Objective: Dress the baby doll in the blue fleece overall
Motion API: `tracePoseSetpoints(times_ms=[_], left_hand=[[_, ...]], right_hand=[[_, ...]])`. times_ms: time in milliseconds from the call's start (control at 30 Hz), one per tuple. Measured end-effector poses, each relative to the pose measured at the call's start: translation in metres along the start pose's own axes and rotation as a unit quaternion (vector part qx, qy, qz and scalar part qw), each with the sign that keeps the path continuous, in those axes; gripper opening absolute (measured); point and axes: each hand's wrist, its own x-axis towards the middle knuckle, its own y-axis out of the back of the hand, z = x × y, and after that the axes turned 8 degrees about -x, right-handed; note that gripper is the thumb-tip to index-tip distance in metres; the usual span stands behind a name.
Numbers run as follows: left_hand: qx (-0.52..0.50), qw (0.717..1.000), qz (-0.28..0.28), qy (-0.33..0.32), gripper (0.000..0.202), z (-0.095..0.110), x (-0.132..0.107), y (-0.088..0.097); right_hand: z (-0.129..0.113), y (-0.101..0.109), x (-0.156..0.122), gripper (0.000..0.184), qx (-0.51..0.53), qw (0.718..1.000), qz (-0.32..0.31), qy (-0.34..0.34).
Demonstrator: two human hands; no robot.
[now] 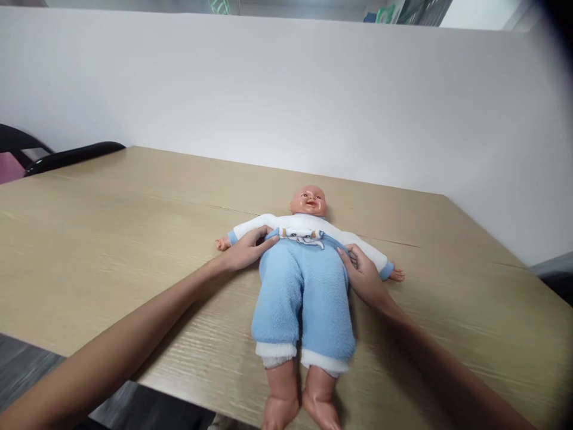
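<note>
A baby doll (308, 202) lies on its back with its feet toward me and its arms spread. It wears a white top (268, 222) with blue cuffs and light blue fleece trousers (324, 298) with white hems. At the doll's waist on the left, my left hand (250, 246) pinches the trousers' waistband between thumb and fingers. My right hand (362, 270) grips the waistband on the other side, its fingers curled and partly hidden. Between the hands, a printed animal figure shows on the front of the white top.
The doll rests on a wooden table (134, 239) with thin seams across it. A white partition (268, 89) rises behind the table. Black chairs (76, 156) stand at the far left, one with something pink.
</note>
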Motion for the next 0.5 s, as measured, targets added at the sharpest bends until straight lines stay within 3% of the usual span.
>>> tracePoseSetpoints(times_ms=[133,200,333,400,500], left_hand=[[0.075,0.997,0.011,0.009,0.049,-0.005,-0.009,0.0],[0.065,0.997,0.013,0.025,0.05,-0.005,-0.011,-0.001],[-0.098,0.993,0.036,0.058,0.053,-0.005,-0.011,-0.009],[-0.203,0.976,0.057,0.06,0.051,-0.009,-0.007,-0.015],[-0.301,0.948,0.08,0.056,0.047,-0.015,-0.002,-0.022]], right_hand=[[0.0,-0.001,-0.016,0.043,-0.088,0.996,0.009,0.006],[0.004,-0.005,-0.017,0.043,-0.05,0.998,0.01,-0.039],[0.023,-0.019,-0.01,0.054,0.143,0.972,0.05,-0.182],[0.031,-0.025,-0.005,0.063,0.211,0.953,0.06,-0.207],[0.039,-0.027,0.002,0.07,0.237,0.948,0.053,-0.205]])
